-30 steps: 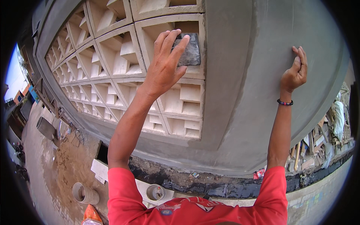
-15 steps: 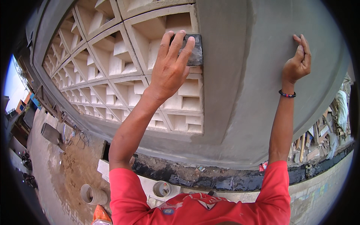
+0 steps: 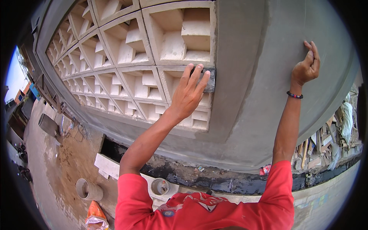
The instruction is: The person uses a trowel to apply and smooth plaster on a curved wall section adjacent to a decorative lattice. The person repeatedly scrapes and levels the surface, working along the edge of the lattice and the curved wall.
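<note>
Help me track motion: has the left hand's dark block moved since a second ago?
Yes: the dark block has moved down the right edge of the breeze-block screen.

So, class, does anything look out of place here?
Yes: wood scraps lie jumbled at the right, and red litter sits by the foot of the wall, both untidy beside its smooth face. Nothing looks odd by the left hand.

A smooth grey plastered wall (image 3: 329, 84) stands above a dark, wet ditch (image 3: 226, 186); grey paved ground (image 3: 40, 153) lies left, beneath pale-blue daylight sky (image 3: 16, 76).
</note>
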A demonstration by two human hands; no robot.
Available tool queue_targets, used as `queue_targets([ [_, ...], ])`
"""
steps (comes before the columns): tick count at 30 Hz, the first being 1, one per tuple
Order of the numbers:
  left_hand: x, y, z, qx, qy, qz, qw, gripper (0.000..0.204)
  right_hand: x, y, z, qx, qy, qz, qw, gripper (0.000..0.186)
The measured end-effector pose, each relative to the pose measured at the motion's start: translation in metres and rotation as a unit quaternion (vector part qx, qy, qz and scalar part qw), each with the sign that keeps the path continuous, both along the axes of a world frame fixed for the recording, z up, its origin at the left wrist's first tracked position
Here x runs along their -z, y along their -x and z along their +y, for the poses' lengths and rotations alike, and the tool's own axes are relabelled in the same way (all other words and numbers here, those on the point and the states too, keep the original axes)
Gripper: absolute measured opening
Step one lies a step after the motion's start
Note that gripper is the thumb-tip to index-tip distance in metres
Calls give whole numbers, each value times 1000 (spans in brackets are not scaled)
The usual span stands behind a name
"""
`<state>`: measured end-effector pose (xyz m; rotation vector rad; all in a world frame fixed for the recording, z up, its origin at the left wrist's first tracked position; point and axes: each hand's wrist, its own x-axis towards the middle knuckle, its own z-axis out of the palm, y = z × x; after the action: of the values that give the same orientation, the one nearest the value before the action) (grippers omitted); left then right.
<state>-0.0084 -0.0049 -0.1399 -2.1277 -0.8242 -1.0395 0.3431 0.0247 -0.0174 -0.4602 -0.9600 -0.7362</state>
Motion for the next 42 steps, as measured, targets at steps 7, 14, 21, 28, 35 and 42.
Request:
queue_targets([
  [7, -48, 25, 0, -23, -38, -48, 998, 81, 1, 3, 0, -17, 7, -7, 1000, 28],
  [14, -50, 5, 11, 9, -60, -6, 998, 81, -1, 2, -2, -12, 11, -19, 1000, 28],
  [21, -35, -3, 14, -10, -90, -16, 996, 70, 1, 6, 1, -3, 9, -14, 1000, 28],
  [28, 23, 1, 1, 12, -8, -24, 1000, 68, 1, 3, -2, 2, 11, -5, 1000, 28],
  [35, -49, 9, 14, -1, -79, -52, 995, 79, 0, 3, 2, -9, 6, -15, 1000, 28],
  [42, -41, 0, 19, -15, -93, -33, 995, 74, 1, 5, 0, -3, 10, -10, 1000, 28],
])
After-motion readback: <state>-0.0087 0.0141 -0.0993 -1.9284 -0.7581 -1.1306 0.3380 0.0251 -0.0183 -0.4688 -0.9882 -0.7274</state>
